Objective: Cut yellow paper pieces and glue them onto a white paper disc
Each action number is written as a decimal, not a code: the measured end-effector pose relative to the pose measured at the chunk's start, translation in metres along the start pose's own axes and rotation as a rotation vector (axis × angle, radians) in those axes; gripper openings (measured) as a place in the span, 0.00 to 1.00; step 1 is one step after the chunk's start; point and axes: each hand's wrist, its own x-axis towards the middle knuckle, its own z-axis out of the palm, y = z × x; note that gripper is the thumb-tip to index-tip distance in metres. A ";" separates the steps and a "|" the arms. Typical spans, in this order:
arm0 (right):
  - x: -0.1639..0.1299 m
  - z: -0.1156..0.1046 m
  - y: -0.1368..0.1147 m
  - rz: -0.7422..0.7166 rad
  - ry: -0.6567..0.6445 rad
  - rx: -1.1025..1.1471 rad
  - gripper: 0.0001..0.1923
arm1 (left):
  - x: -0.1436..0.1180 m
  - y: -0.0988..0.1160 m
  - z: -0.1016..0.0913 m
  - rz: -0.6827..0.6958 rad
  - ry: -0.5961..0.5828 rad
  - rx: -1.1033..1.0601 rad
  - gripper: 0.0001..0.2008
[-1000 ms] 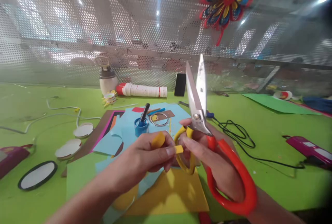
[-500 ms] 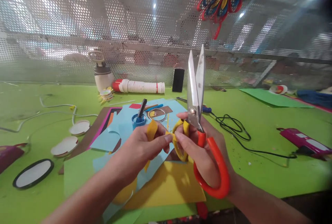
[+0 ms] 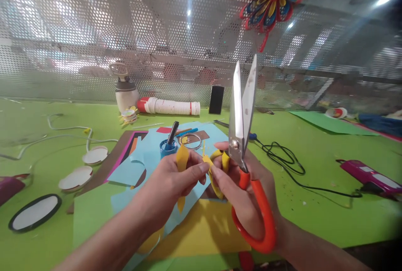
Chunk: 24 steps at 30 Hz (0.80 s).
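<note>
Both forearms bare, no sleeves in view up to frame edge. Left hand (image 3: 171, 183): no rings, no watch, no glove; nails short, unpainted, thumbnail plain. Right hand (image 3: 248, 195): likewise bare, no rings or wristband visible; nails short, no polish. No tape, bandages or markings on either wrist.

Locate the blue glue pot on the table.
In the head view the blue glue pot stands left of centre on the light blue paper, just beyond the left hand, beside a metal ring.
</note>
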 end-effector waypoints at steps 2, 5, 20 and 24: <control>0.000 0.001 0.002 -0.023 0.010 -0.017 0.16 | -0.001 0.001 0.001 0.012 0.022 0.042 0.14; 0.001 0.002 0.002 -0.033 -0.005 -0.031 0.14 | -0.003 0.004 0.002 0.020 0.044 0.092 0.14; 0.001 -0.005 -0.007 0.148 -0.092 -0.047 0.13 | 0.002 0.009 -0.009 0.121 0.019 0.024 0.11; -0.001 -0.003 -0.018 0.245 -0.196 -0.188 0.20 | -0.002 0.023 -0.019 0.211 0.125 -0.077 0.12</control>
